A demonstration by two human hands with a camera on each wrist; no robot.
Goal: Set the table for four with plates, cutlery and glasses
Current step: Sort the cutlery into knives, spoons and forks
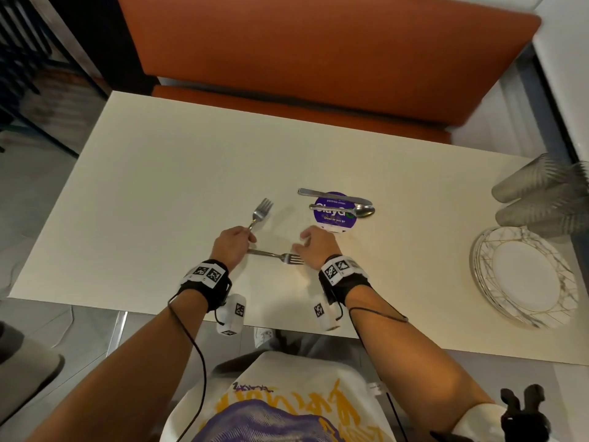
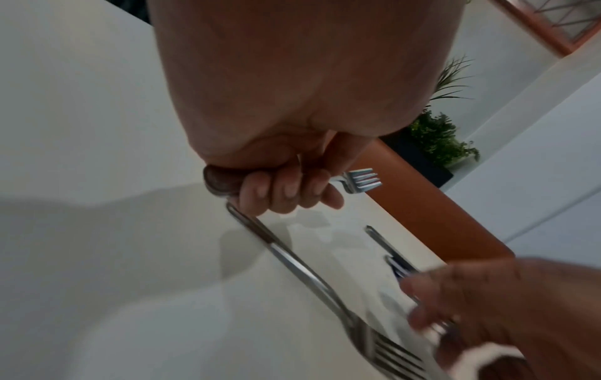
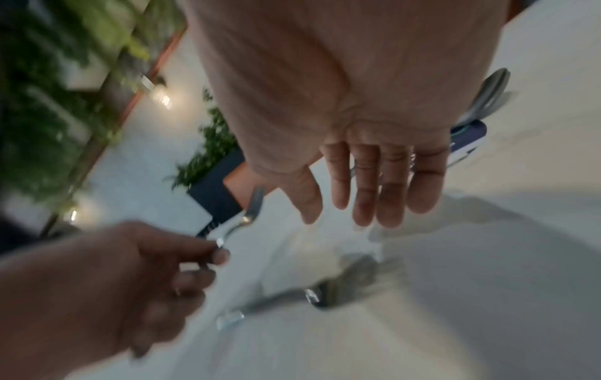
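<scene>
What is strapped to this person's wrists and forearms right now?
Both forearms are bare. The left hand and right hand each have a black wrist strap carrying white plates with black square markers, a white camera block under the wrist, and a thin black cable trailing back.

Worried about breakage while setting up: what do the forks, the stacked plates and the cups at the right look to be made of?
The forks look like polished steel: silvery with bright glints. The stacked plates seem glazed ceramic, glossy white with marble veining and gold lines. The cups are grey, ribbed and blurred; plastic or glass, I cannot tell.
</scene>
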